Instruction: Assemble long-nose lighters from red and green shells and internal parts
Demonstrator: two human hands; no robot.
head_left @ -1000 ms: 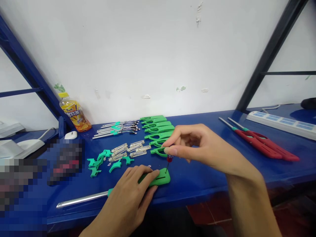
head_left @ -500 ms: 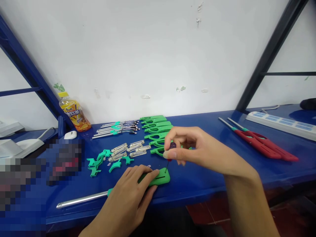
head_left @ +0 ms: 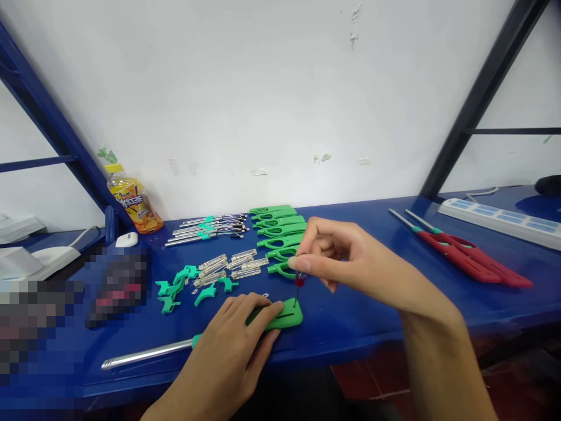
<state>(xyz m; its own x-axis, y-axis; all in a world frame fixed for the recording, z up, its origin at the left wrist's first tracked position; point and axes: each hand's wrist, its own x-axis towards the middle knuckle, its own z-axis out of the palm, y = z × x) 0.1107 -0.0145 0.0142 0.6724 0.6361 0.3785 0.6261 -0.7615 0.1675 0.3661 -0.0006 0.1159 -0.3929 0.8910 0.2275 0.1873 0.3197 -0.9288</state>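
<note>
A green lighter body point(head_left: 284, 316) with a long metal tube point(head_left: 144, 354) lies near the front edge of the blue bench point(head_left: 359, 316). My left hand point(head_left: 236, 345) lies flat on the green body, fingers stretched out, pressing it down. My right hand point(head_left: 346, 257) pinches a small red-handled screwdriver point(head_left: 299, 282) upright, its tip on the right end of the green body.
Behind lie a row of green handle shells point(head_left: 276, 228), metal tubes with wires point(head_left: 205, 229), clear gas cells point(head_left: 228, 266) and small green triggers point(head_left: 175, 286). Two red lighters point(head_left: 464, 254) and a power strip point(head_left: 499, 219) are at right, a tea bottle point(head_left: 134, 202) at back left.
My right hand's fingers have shifted slightly round the screwdriver, which stays on the same spot. My left hand has not moved.
</note>
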